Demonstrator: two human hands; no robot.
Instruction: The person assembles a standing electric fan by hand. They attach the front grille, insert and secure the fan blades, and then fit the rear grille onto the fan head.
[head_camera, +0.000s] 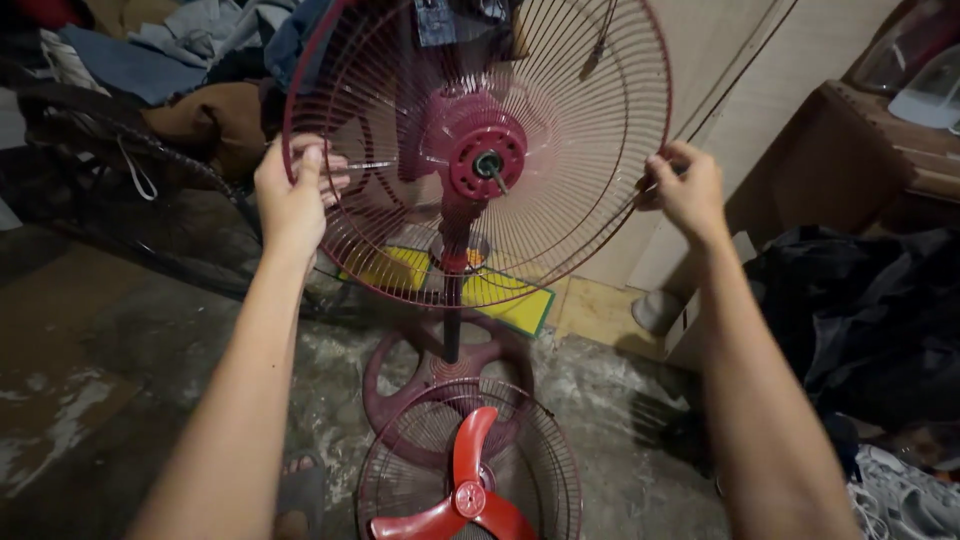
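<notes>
Maroon wire rear fan guard (560, 150), round, mounted upright on a pedestal fan; motor hub (487, 160) with bare shaft at its centre, blade removed. Left hand (292, 195): grip clamped on the guard's left rim, thumb up along the wires, fingers curled behind. Right hand (688, 190): grip closed on the guard's right rim, fingertips pinched around the outer ring. Both forearms reach in from the near edge of the view.

Stand pole (452, 320), dark, runs down from the hub to a round maroon base (400, 385) on the concrete floor (120, 340). Front fan guard (540, 470), maroon wire, lies flat on the floor just near of the base, overlapping it. Red three-blade fan blade (468, 490) rests inside that guard. Yellow mat (510, 300) with green edge, on the floor behind the pole. Pile of clothes (170, 60), far left. Dark cloth heap (870, 310), right. Pale wooden panel (740, 90), far right, behind the guard. Sandalled foot (298, 495), near left.
</notes>
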